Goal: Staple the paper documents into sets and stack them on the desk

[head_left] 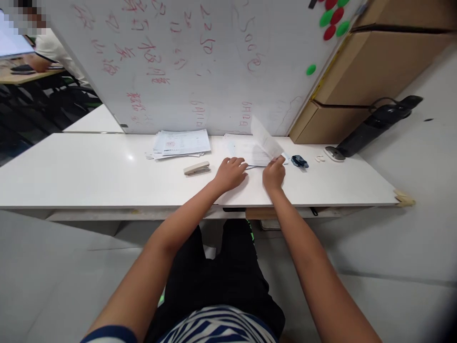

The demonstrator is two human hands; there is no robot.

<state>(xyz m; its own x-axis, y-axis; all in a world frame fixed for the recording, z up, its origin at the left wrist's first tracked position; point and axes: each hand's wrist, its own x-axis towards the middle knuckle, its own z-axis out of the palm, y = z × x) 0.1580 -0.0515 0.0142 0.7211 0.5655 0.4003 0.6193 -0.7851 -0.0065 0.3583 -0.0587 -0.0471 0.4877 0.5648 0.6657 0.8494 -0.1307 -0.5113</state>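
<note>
Office. Whiteboard [221, 81] with red handwriting [154, 62] and round magnets [336, 16] behind a white desk [107, 176]; stapler [197, 168], paper sheets [244, 148] and computer mouse [334, 154] on top; person [59, 50] at another table [12, 77] with screen [14, 44] beyond.

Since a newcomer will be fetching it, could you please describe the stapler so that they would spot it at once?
On the white desk, below the whiteboard, find the left-hand paper stack. The stapler lies just in front of it, to the left of the person's left hand. Its slim, solid beige body sets it apart from that flat, white stack.
</note>
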